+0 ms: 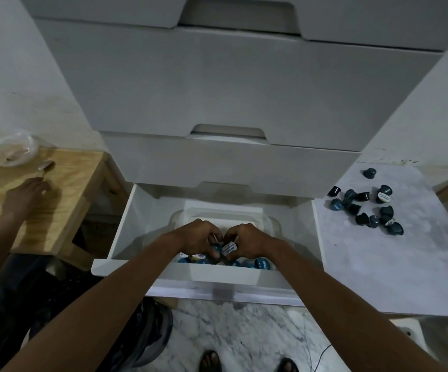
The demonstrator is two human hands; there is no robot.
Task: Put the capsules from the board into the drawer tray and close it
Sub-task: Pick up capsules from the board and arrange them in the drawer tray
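White drawer unit (pixel 217 76), bottom drawer (pixel 126 224) open: noted left grip (pixel 201 237) and right grip (pixel 247 237) pinching capsules (pixel 229 249) over tray (pixel 272 224), others loose on board (pixel 378 264); judged light, stiff, slippery, best taken by sides.

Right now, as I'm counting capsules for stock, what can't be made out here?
Head view, capsules in the tray: left hand, right hand and drawer front cover most.
Count in each grip: curled fingers hide it.
Labels: too small, blurred.
Pile on the board: capsules overlap, count unsure.
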